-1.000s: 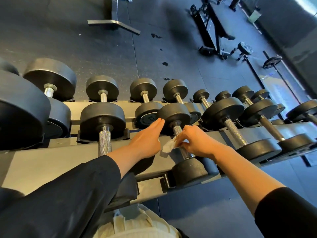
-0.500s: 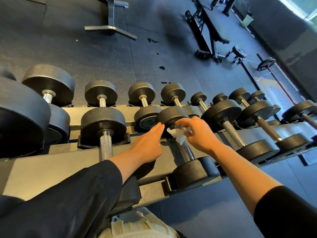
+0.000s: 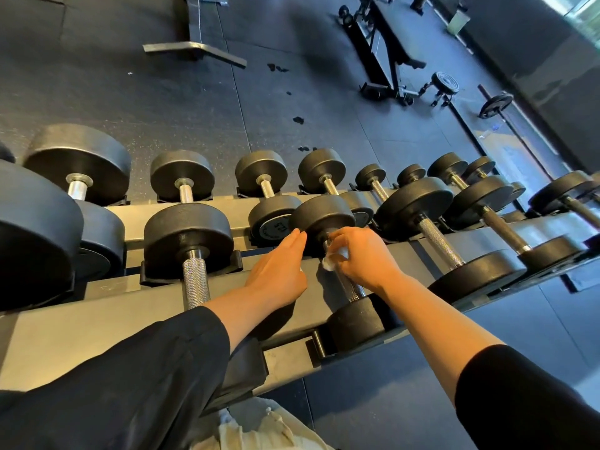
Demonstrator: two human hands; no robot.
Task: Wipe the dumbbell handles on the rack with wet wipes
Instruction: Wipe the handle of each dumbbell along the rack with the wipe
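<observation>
A grey two-tier rack (image 3: 97, 316) holds a row of black dumbbells with knurled steel handles. My right hand (image 3: 363, 258) grips a crumpled white wet wipe (image 3: 334, 259) around the upper end of the middle dumbbell's handle (image 3: 352, 289), just below its far head (image 3: 321, 219). My left hand (image 3: 277, 271) lies flat on the rack rail beside that dumbbell, fingers straight and touching the far head. The near head (image 3: 357, 323) sits in its cradle.
More dumbbells flank it: a large one (image 3: 190, 241) on the left, others (image 3: 438, 238) on the right, and smaller ones on the back tier (image 3: 263, 177). A bench (image 3: 383, 50) and weight plates (image 3: 495, 105) stand on the dark rubber floor beyond. A whitish cloth (image 3: 259, 430) is at the bottom edge.
My right hand slid the wipe up the handle from its middle toward the far head. My left hand stayed on the rail. The view shifted slightly.
</observation>
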